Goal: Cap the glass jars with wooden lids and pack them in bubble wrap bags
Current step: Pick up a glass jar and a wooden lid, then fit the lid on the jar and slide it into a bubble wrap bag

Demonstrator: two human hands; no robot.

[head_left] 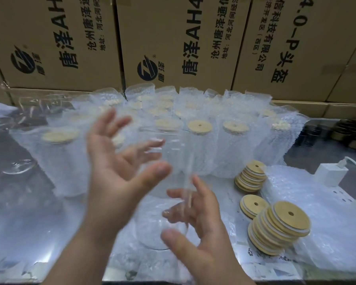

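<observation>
Left hand (115,161) is raised above the middle of the bench (300,155), palm turned to the right and all fingers spread wide and straight, gripping nothing. Its thumb lies close to the side of a clear glass jar (169,157), though blur hides whether they touch. Right hand (197,227) sits lower, toward the near edge, with its fingers curled behind the jar's lower end and its thumb across the front, so it grips the jar, which is tilted with its mouth pointing away. Just right of that hand are 2 leaning stacks of round pale wooden lids with a centre hole, a near stack (280,229) and a farther stack (251,178), with 1 single lid (253,205) lying flat between them. Flat clear bubble wrap bags (317,202) are heaped toward the right edge, beside a white plug-in charger (330,173). Along the far edge stand rows of capped jars (199,140), each sheathed in bubble wrap. Brown printed cardboard boxes (173,38) form a wall behind the bench.
</observation>
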